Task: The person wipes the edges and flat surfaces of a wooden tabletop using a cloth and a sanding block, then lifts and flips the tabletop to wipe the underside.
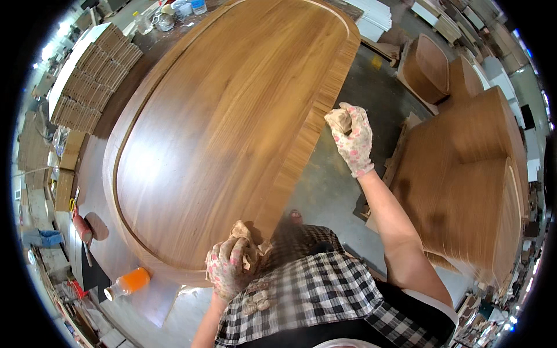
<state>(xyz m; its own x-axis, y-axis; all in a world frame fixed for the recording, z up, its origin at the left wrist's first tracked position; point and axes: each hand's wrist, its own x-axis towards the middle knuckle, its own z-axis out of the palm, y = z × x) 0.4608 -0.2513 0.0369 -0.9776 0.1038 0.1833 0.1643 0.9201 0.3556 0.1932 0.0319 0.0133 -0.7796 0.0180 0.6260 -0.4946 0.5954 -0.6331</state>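
A large oval-ended wooden panel (232, 116) lies flat before me, its glossy brown face ringed by a groove near the left rim. My left hand (226, 269), in a flower-patterned glove, grips a crumpled tan rag (241, 240) at the panel's near end; whether it is cloth or paper I cannot tell. Beside the panel's right edge is my right hand (355, 139), gloved alike, its fingers curled round a small tan wad (340, 120). That wad is partly hidden by the fingers and sits close to the edge; contact with the wood is unclear.
Left of the panel, a bottle of orange liquid (132, 282) lies on its side and a red-handled tool (82, 228) rests nearby. Stacked boards (96, 81) stand at the far left. Plastic bottles (164, 22) are at the back. Curved wooden pieces (458, 180) stand on the right.
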